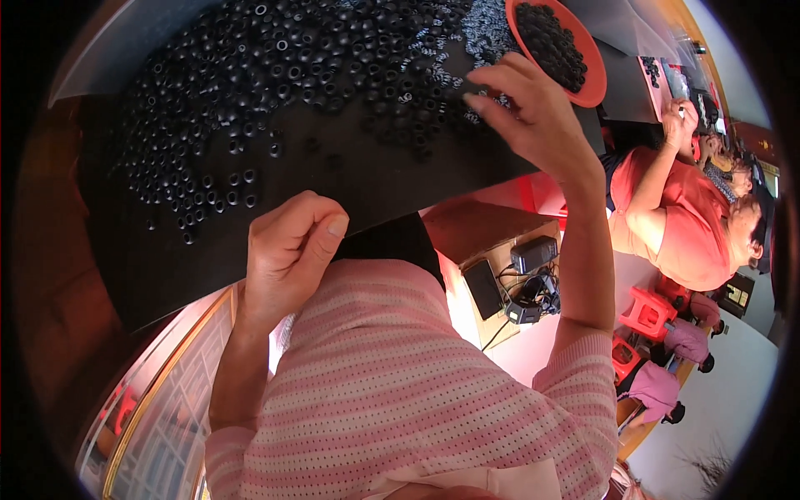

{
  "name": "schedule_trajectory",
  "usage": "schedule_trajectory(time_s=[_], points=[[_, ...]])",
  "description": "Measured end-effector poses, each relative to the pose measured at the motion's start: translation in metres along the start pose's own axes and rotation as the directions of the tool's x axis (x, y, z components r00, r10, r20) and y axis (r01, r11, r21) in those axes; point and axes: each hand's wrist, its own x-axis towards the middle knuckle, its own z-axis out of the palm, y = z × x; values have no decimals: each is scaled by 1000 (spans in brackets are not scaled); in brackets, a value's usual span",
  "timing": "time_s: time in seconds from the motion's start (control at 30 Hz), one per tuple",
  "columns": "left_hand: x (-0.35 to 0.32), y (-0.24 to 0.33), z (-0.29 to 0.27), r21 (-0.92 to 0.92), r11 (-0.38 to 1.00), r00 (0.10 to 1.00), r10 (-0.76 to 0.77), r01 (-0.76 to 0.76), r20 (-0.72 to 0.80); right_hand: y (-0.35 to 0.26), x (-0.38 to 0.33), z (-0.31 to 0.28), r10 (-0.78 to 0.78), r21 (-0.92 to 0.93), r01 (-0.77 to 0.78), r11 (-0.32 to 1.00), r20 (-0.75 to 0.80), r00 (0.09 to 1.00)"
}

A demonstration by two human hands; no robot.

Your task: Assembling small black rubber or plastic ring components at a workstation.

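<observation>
A wide spread of small black ring-like caps (292, 62) covers the far part of the dark tabletop (292, 171). My left hand (293, 254) is closed in a fist at the table's near edge, thumb on top; whatever it may hold is hidden. Farther out to the right, my right hand (533, 112) reaches over the table, its thumb and forefinger apart. Those fingertips are close to small pale, coil-like pieces (487, 33), heaped and strewn among the caps. Just beyond that hand stands an orange-red bowl (593, 71) with many dark pieces inside.
A translucent plastic sheet or tray wall (100, 54) rises at the far left. Under the table, a cardboard box (487, 225) has black adapters and cables (533, 283) by it. To the right, a co-worker in an orange top (683, 225) sits near red stools (646, 312).
</observation>
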Motion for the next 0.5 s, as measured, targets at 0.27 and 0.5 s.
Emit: schedule_trajectory(time_s=[0.27, 0.5], points=[[0, 0, -1, 9, 998, 998, 63, -63, -16, -6, 37, 28, -92, -244, 100, 965, 42, 995], [-2, -3, -7, -8, 984, 984, 177, -177, 33, -42, 38, 29, -135, -43, 138, 989, 77, 988]])
